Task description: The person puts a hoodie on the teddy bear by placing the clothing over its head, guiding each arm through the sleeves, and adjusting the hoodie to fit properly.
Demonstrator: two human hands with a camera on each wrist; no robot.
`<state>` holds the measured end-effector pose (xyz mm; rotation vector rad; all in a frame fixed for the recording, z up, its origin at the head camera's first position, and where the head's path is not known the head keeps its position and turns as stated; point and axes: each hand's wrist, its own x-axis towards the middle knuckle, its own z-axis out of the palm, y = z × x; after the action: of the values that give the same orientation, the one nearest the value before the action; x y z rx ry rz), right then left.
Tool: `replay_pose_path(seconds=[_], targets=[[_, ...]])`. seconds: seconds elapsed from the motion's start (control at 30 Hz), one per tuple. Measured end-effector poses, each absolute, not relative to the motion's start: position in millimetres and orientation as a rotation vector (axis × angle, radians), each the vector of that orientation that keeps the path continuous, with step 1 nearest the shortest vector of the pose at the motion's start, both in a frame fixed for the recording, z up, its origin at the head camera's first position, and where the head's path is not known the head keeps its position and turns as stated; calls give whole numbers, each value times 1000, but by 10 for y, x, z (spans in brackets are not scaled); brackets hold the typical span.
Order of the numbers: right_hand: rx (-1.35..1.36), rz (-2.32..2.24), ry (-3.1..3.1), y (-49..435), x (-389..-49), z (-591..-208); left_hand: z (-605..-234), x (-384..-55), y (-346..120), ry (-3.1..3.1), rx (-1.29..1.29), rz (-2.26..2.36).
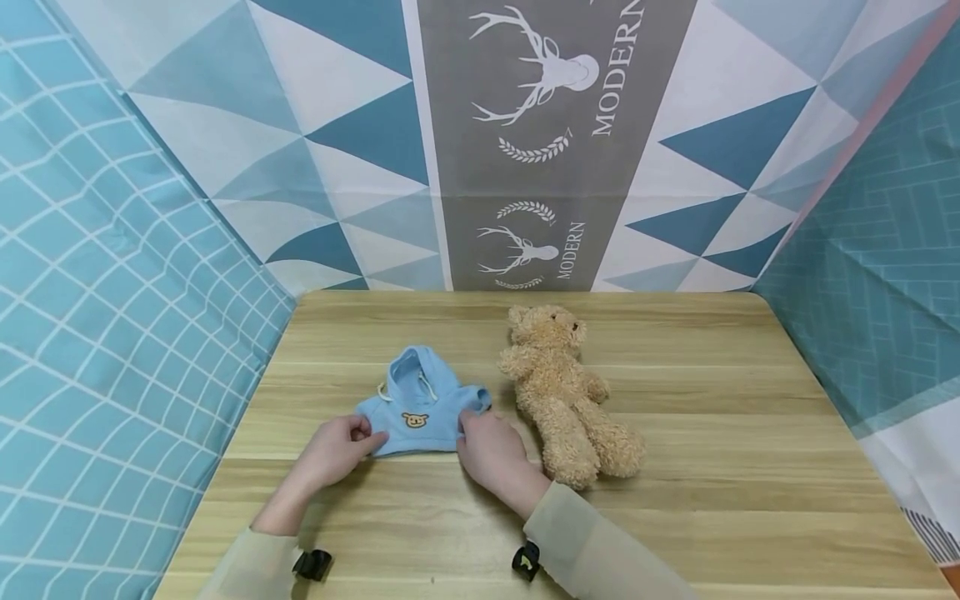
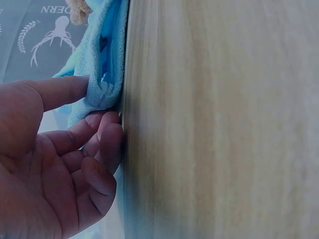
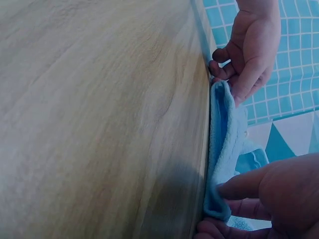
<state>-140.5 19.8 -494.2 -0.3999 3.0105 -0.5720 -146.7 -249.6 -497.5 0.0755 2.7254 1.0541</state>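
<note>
A small light-blue doll hoodie [image 1: 442,417] lies front up on the table, its hood pointing away and a little bear face on its chest. At its near left corner my left hand [image 1: 341,450] pinches the hem, thumb on top and fingertips underneath. My right hand [image 1: 495,450] holds the near right corner, with the thumb on the cloth. The hem gapes slightly between the hands in the right wrist view, where the hoodie's opening [image 3: 219,124] faces the camera. Right of the right hand, a tan plush teddy bear [image 1: 558,392] lies on its back.
The wooden table [image 1: 750,433] runs back to a patterned cloth wall [image 1: 360,125]. Blue gridded cloth [image 1: 150,275] hangs along the left side, teal cloth [image 1: 885,275] along the right. Dark bands [image 1: 311,565] show at the sleeve cuffs.
</note>
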Motion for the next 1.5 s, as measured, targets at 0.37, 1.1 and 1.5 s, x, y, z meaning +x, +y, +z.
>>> replay_pose_path(seconds=[0.37, 1.1, 1.5], targets=[[-439, -558, 3010, 210, -1399, -4939, -5003, -1477, -2493, 2724, 89, 1045], [-588, -514, 3180, 219, -1427, -4775, -4971, -1465, -2403, 2663, 9, 1177], [-546, -464, 3134, 242, -1468, -4650, -4977, -1494, -2383, 2641, 21, 1230]])
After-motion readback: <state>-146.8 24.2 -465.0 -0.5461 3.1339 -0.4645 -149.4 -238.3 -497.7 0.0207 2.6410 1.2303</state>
